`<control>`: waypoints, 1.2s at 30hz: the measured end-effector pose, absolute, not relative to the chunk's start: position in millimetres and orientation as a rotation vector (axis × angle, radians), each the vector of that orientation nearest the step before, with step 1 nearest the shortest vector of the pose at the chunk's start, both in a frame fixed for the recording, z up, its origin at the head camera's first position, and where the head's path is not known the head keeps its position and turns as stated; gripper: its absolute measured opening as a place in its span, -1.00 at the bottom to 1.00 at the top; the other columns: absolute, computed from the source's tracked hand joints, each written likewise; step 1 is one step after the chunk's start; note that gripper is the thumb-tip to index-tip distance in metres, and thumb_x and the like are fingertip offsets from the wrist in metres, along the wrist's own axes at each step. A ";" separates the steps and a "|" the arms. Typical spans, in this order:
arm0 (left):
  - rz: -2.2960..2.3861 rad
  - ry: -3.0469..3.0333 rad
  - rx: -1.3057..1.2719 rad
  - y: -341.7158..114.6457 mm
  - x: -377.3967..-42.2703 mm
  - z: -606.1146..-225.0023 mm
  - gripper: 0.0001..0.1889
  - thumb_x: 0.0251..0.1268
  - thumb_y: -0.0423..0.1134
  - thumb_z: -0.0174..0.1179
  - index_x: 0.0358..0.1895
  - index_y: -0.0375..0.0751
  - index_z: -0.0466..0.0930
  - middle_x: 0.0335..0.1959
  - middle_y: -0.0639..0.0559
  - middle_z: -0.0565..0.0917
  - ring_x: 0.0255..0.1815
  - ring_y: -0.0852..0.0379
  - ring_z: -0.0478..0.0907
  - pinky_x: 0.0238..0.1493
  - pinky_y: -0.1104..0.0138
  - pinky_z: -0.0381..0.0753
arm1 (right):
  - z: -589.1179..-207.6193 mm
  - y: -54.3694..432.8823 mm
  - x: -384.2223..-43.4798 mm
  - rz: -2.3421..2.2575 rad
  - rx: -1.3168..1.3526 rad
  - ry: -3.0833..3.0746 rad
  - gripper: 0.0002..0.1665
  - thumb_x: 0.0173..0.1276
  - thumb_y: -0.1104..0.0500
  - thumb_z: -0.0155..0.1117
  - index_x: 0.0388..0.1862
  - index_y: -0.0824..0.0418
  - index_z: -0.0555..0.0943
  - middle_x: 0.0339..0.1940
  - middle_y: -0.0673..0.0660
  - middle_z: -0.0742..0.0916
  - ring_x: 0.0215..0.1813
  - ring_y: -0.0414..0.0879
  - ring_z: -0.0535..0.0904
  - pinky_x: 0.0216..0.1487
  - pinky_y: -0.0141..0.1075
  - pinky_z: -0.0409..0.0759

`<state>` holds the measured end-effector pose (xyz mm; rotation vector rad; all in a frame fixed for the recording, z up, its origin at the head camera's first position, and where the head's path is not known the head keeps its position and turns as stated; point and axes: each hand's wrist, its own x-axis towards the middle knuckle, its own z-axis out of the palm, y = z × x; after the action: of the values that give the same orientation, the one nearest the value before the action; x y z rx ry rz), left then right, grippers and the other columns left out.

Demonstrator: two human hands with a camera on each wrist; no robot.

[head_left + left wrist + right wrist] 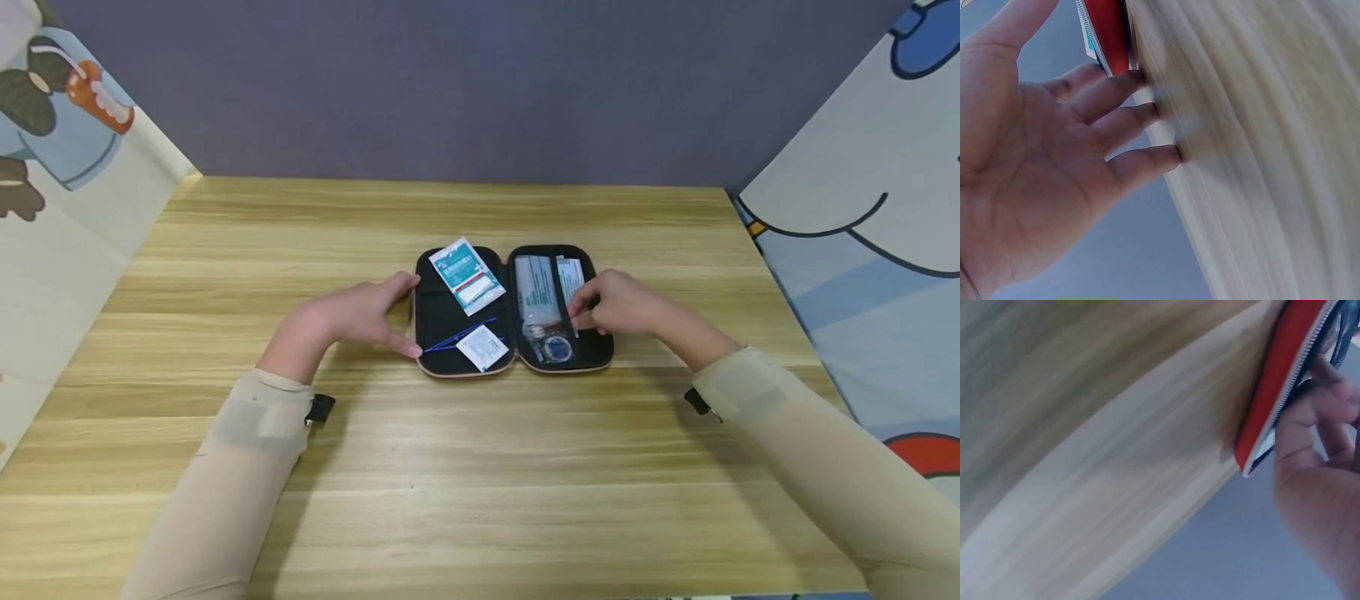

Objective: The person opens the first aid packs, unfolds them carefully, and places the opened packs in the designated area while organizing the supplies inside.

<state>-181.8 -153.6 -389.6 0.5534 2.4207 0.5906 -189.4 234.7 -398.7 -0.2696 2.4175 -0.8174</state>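
A zip case (423,308), red outside and black inside, lies unfolded on the table. My left hand (360,315) spreads its thumb and fingers along the case's left edge; the left wrist view shows the palm (1041,150) with fingers extended. In the left half lie a teal-and-white packet (467,275), blue tweezers (447,342) and a small white sachet (482,347). Over the right half, my right hand (618,307) pinches at a white printed packet (571,273) beside the black strap (560,292). Its fingertips partly cover that packet. Left of the strap is a clear bag (536,283).
A round clear-wrapped item (557,349) sits low in the right half. The wood-grain table (450,483) extends around the case, backed by a grey-blue panel (465,92). Cartoon-printed panels (870,167) stand at both sides.
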 end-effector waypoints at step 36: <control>0.563 2.417 0.502 -152.9 -181.2 -392.0 0.26 0.19 0.21 0.54 0.76 -0.12 -0.12 0.76 -0.27 0.10 0.76 -0.33 0.07 0.72 -0.22 0.15 | -396.7 257.0 -182.1 -0.744 -0.606 2.682 -0.95 0.49 0.23 0.42 -0.13 0.19 0.75 -0.33 0.08 0.69 -0.34 -0.09 0.46 -0.26 -0.29 0.46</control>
<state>-181.2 -152.9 -392.0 0.5023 2.4166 0.5625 -182.1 257.0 -396.7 -0.6059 2.6817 -0.7437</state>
